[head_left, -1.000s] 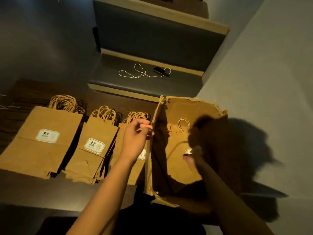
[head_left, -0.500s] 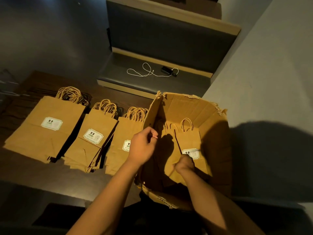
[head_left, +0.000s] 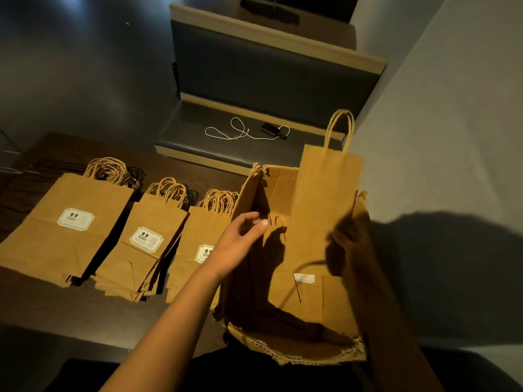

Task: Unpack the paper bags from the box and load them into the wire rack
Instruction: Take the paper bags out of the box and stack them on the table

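An open, torn cardboard box (head_left: 285,349) stands at the table's right end. My right hand (head_left: 349,244), dark in shadow, grips a flat brown paper bag (head_left: 325,199) and holds it upright, half out of the box, its twisted handles at the top. My left hand (head_left: 243,239) hovers at the box's left wall (head_left: 249,199) with its fingers loosely curled and nothing in them. More bags lie inside the box, one with a white label (head_left: 304,277). No wire rack is in view.
Three stacks of flat brown bags (head_left: 65,230) (head_left: 141,250) (head_left: 195,250) with white labels lie side by side on the dark table (head_left: 56,312). Behind it is a grey bench seat (head_left: 254,80) with a white cord (head_left: 232,131) and a black device. A grey wall rises on the right.
My right hand has lifted one bag up out of the box, from deep inside to well above the rim. My left hand has let go of the box's left wall and opened slightly.
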A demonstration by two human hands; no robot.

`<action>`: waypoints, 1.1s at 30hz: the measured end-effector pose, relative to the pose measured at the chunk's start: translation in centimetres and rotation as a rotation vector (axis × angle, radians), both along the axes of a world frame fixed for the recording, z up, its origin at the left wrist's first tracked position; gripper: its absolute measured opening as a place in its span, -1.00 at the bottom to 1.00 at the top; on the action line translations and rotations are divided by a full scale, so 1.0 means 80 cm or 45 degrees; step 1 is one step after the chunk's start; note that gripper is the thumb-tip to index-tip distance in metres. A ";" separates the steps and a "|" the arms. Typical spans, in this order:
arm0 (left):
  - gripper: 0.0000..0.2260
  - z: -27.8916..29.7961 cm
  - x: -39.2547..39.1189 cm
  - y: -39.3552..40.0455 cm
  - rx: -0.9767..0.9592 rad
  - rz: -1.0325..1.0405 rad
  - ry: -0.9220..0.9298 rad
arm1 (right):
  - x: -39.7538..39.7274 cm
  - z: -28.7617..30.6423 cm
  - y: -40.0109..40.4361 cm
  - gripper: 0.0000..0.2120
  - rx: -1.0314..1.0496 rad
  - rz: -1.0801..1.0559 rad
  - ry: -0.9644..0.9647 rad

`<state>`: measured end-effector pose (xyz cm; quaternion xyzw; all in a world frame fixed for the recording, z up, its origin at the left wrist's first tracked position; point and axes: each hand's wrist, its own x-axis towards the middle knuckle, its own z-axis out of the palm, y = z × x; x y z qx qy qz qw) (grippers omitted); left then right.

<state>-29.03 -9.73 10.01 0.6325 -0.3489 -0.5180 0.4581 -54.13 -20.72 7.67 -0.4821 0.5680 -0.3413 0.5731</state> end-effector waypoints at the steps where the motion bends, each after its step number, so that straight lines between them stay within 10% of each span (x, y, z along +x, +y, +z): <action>1: -0.45 0.000 -0.002 0.000 -0.007 -0.036 0.041 | 0.013 0.011 0.006 -0.75 -0.047 0.074 0.073; 6: -0.22 -0.002 -0.013 0.016 -0.012 0.027 0.386 | 0.113 0.053 0.069 -0.61 -0.519 0.484 0.259; 9: -0.50 0.006 0.000 0.019 0.038 0.123 0.584 | 0.142 0.059 0.099 -0.65 -0.153 1.025 0.209; 12: -0.72 0.003 0.021 0.024 0.146 0.367 0.654 | 0.137 0.029 0.075 -0.80 0.158 0.507 -0.112; 15: -0.66 -0.002 0.032 0.029 0.168 0.419 0.679 | 0.113 -0.033 0.034 -0.81 0.148 0.029 0.337; 22: -0.65 -0.005 0.032 0.030 0.170 0.536 0.783 | 0.087 -0.160 0.075 -0.12 0.480 0.466 1.188; 28: -0.66 0.006 0.021 0.024 0.238 0.472 0.532 | 0.076 -0.245 0.077 -0.37 0.485 0.294 1.010; 33: -0.67 0.008 0.018 0.027 0.236 0.478 0.501 | 0.095 -0.175 0.075 -0.43 0.584 0.344 0.879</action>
